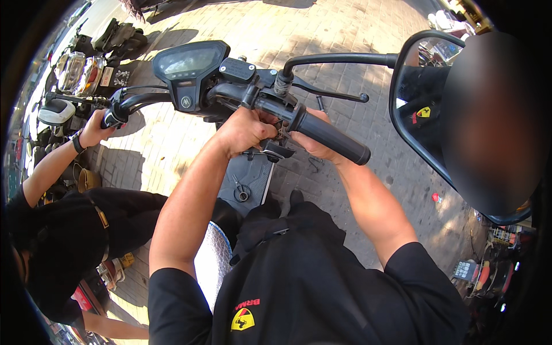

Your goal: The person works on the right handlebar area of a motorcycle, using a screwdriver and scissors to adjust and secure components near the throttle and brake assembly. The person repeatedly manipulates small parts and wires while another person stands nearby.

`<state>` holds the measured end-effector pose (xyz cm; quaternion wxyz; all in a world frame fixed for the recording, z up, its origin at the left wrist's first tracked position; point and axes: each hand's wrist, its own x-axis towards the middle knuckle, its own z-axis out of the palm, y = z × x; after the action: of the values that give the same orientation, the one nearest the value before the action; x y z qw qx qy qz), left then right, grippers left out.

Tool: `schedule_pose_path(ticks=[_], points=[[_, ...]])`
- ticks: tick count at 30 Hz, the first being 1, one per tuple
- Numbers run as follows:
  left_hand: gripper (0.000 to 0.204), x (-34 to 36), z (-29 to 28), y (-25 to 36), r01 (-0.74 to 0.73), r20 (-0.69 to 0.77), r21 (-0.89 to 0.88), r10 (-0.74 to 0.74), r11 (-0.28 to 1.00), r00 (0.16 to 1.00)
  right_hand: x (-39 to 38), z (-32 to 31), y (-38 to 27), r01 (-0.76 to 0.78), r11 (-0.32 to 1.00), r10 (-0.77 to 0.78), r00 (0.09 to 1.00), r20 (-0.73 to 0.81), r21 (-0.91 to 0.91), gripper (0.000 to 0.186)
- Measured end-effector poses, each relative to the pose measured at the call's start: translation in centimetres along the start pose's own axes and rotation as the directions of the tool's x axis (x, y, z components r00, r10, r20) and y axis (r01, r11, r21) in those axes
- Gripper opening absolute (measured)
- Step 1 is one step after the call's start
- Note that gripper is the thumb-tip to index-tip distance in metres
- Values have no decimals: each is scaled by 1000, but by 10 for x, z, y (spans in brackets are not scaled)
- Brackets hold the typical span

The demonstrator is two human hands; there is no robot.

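Note:
My left hand (pixel 247 132) is closed under the right side of the scooter handlebar, among wires and small parts; what it grips is hidden. A loose black housing (pixel 276 151) hangs just below it. My right hand (pixel 310 142) is curled behind the black grip (pixel 330 133), mostly hidden, with a thin dark rod (pixel 321 104) showing above it. The brake lever (pixel 336 94) extends above the grip. The display (pixel 187 60) and brake reservoir (pixel 237 69) sit left of my hands, and a large mirror (pixel 417 115) stands at the right.
A person in dark clothes at left has a hand (pixel 95 129) on the other grip. Parked scooters (pixel 80 75) line the left; assorted items (pixel 491 264) lie at lower right. Below the bar are the footboard (pixel 241 167) with a small ring-shaped object (pixel 242 192) and brick paving (pixel 356 69).

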<state>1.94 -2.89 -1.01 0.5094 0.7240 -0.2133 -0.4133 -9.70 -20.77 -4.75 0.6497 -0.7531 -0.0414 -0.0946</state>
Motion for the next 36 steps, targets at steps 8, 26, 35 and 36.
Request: schedule_pose_path(ticks=[8,26,35,36], points=[[17,0,-3,9,77,67,16,-78,997,995,-8,5,-3,256,896,-288,957,-38,-362,29],[14,-1,-4,14,110,68,-89,-104,990,992,-4,19,22,496,645,-591,806,31,-581,27],[19,-5,-5,20,49,76,-33,-47,998,996,-18,32,25,135,899,-197,974,-110,-416,15],[20,-6,-4,19,28,65,-37,-25,999,998,-16,32,23,243,808,-330,941,-71,-536,12]])
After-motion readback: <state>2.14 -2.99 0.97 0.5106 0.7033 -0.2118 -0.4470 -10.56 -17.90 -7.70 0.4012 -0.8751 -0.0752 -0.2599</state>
